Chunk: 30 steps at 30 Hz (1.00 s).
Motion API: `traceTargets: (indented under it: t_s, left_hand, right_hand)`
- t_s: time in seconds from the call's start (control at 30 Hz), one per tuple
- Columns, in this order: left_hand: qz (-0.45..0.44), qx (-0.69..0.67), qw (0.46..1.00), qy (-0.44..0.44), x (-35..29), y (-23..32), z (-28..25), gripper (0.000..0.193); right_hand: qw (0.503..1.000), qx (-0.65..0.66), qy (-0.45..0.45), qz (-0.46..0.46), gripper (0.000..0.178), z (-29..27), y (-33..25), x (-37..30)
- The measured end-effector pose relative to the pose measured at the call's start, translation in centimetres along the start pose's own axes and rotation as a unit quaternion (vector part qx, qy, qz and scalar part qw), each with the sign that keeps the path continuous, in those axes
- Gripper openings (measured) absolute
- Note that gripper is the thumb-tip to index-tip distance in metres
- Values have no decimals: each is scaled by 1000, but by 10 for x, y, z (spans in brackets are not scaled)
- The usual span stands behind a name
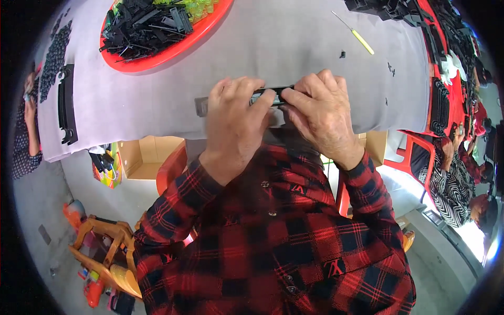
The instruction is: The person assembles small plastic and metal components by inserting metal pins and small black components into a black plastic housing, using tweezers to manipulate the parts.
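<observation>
Part (pixel 280 97) between left hand (pixel 235 114) and right hand (pixel 323 109), both gripping it, red tray (pixel 202 39) holding black pieces (pixel 147 32), yellow pieces (pixel 199 8)

Soft light brightens the surface (pixel 147 107); glare whitens the floor (pixel 395 190) at right; the left hand (pixel 233 121) blurs (the right hand (pixel 324 113) looks crisper); edges bend toward black corners.

Looks steeply down, fisheye-wide, from the wearer's head, close over the near edge of the worktop (pixel 157 102), facing across it.
</observation>
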<state>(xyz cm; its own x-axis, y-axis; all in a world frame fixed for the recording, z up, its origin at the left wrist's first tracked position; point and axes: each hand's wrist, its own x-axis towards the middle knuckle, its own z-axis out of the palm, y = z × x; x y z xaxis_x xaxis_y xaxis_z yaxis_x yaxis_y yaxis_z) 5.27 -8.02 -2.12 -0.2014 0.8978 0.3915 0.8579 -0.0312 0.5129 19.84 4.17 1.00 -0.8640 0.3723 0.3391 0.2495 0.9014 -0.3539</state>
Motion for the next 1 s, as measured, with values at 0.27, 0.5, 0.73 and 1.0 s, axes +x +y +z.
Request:
traceTargets:
  t_s: [0.27,0.5,0.73,1.0]
  left_hand:
    - [5,10,1000,16,2,-2,4,32]
    - [11,4,999,30,-1,-6,6,29]
    - [6,3,1000,26,-2,-3,4,28]
    - [18,-54,997,53,-3,-5,-1,34]
  right_hand:
    - [998,25,50,-4,19,5,1,-8]
    - [998,53,-31,-2,20,0,1,2]
    - [998,51,-38,3,18,-3,-3,2]
    - [983,167,6,81,14,-13,12,10]
